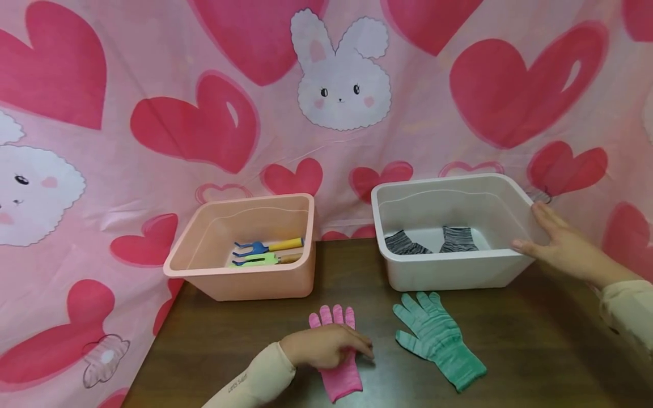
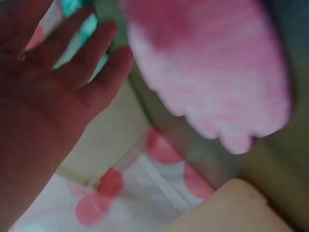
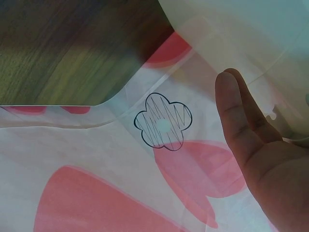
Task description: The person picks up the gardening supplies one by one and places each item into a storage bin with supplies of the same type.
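Observation:
My left hand (image 1: 326,345) hovers over a pink knit glove (image 1: 343,381), its fingers loosely extended toward the right. In the left wrist view the fingers of that hand (image 2: 53,92) are spread, with the pink glove beside them and nothing in the grasp. A green knit glove (image 1: 440,339) lies flat to the right, fingers pointing toward the back. My right hand (image 1: 566,246) touches the right side of a white bin (image 1: 459,272), thumb at the rim, the other fingers straight along the outer wall. Inside are two dark grey knitted pieces (image 1: 457,239), partly hidden by the front wall.
A peach bin (image 1: 260,286) stands at the back left, holding a blue hand fork with a yellow handle (image 1: 270,246) and a green tool with a wooden handle (image 1: 262,259). Behind the brown table (image 1: 245,328) hangs a pink heart-patterned cloth (image 1: 285,136).

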Demonstrator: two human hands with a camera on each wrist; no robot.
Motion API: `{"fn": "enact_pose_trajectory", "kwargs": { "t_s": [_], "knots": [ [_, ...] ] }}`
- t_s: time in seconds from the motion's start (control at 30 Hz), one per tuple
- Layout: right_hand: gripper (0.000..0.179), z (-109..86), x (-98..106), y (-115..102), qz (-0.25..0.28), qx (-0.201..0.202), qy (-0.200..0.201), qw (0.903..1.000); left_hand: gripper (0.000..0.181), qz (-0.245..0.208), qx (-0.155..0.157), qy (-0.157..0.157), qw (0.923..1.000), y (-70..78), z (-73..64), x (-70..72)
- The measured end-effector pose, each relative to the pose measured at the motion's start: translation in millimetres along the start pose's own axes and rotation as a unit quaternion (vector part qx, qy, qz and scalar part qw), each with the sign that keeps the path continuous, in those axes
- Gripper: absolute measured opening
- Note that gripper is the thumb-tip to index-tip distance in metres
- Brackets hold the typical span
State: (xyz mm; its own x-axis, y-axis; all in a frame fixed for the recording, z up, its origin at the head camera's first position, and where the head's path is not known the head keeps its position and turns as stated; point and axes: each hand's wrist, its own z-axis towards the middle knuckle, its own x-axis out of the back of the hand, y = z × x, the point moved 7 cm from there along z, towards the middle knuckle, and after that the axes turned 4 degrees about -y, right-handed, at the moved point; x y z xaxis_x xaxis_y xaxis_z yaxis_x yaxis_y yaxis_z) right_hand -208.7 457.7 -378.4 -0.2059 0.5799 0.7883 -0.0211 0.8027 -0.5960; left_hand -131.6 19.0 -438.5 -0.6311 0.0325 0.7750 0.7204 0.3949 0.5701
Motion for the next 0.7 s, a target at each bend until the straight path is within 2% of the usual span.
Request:
{"fn": "enact_pose_trajectory", "kwargs": {
  "t_s": [0.07,0.13,0.3,0.37,0.5,0.53,0.6,0.7],
  "knots": [
    [0.111,0.4,0,0,0.001,0.0,0.0,1.0,0.059,0.053,0.002,0.002,0.9986,-1.5,-3.1,-10.5],
    [0.112,0.7,-1,1,0.003,-0.001,-0.001,1.0,0.06,0.113,0.013,0.015,0.9934,-3.3,-5.2,-17.0],
    [0.111,0.8,0,-1,0.003,0.0,0.0,1.0,0.046,0.237,0.024,0.047,0.97,-1.6,-3.9,-22.1],
    [0.111,0.5,1,-1,0.003,-0.001,0.001,1.0,0.036,0.275,0.022,0.05,0.9599,-0.3,-1.0,-22.0],
    [0.108,-0.4,2,-1,0.001,0.0,0.005,1.0,0.021,0.312,0.018,0.058,0.9482,-1.0,4.7,-21.1],
    [0.108,-0.5,2,-2,-0.001,0.002,0.007,1.0,0.019,0.313,0.018,0.062,0.9475,-1.9,5.8,-21.0],
    [0.107,-0.4,2,-3,-0.006,0.006,0.011,0.9999,0.019,0.3,0.02,0.069,0.9512,-4.4,7.4,-20.6],
    [0.108,-0.1,1,-3,-0.012,0.003,0.01,0.9999,0.021,0.265,0.028,0.079,0.9606,-8.8,8.2,-18.0]
  ]
}}
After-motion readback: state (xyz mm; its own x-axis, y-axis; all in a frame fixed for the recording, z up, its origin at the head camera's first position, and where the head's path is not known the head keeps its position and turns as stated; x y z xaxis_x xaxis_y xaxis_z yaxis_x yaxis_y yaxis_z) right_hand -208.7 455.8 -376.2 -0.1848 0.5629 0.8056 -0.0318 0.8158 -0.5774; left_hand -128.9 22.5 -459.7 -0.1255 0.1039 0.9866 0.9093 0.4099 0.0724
